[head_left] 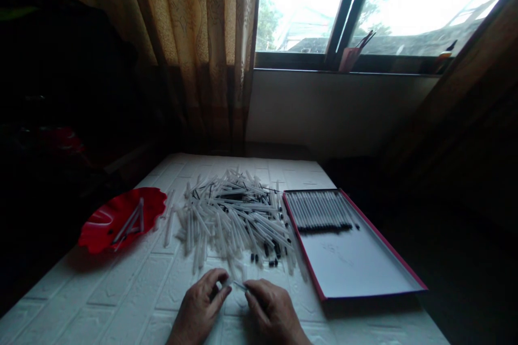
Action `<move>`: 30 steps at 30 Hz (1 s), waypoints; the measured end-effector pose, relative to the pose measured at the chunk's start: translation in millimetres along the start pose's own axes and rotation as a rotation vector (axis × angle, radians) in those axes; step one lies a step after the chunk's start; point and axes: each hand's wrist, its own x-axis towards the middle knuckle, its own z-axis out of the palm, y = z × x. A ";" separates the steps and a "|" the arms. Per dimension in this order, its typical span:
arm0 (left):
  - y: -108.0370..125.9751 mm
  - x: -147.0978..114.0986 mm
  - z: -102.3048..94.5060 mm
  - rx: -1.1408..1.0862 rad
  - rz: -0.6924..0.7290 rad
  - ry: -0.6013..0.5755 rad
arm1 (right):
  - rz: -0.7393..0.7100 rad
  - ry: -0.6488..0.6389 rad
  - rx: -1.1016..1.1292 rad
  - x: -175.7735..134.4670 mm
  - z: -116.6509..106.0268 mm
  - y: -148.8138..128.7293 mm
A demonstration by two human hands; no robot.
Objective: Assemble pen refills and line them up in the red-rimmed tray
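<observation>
My right hand point(273, 307) pinches a thin, slim rod like a pen refill point(240, 284) between thumb and fingertips, its end pointing toward my left hand. Close beside it, my left hand point(202, 302) is curled, thumb and forefinger drawn together around something pale that is too dim to make out. Just beyond both hands lies a loose heap of clear pen barrels point(230, 221), with some dark thin refills among them. Several small black pen plugs point(273, 250) are scattered at the heap's near right edge.
A shallow box lid point(364, 275) with pink edges lies at right, holding a row of pens point(319, 210) with black ends. At left, a red scalloped dish point(95, 226) contains a few barrels. Everything rests on a white brick-patterned tabletop point(109, 296). Curtains and a window stand behind.
</observation>
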 end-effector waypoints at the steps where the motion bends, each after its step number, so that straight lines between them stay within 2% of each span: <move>1: 0.4 0.1 -0.5 -0.005 0.002 -0.007 | 0.009 -0.017 -0.015 0.5 -0.1 -0.3; 7: 2.0 1.0 -6.1 0.002 0.059 -0.101 | 0.080 -0.157 -0.209 5.7 -10.0 -12.7; 11: 5.3 2.9 -12.0 0.040 0.120 -0.241 | 0.089 -0.293 -0.328 11.7 -24.4 -22.1; 15: 13.7 6.8 -19.8 0.129 0.149 -0.379 | 0.025 -0.382 -0.317 14.6 -33.1 -17.0; 19: 18.1 10.4 -25.0 0.139 0.173 -0.465 | -0.034 -0.383 -0.339 13.9 -34.4 -8.4; 23: 14.6 14.0 -26.2 0.013 0.160 -0.514 | -0.078 -0.373 -0.396 15.2 -29.4 -5.6; 30: 3.3 16.1 -21.5 -0.142 0.074 -0.460 | -0.115 -0.315 -0.389 18.9 -11.6 5.2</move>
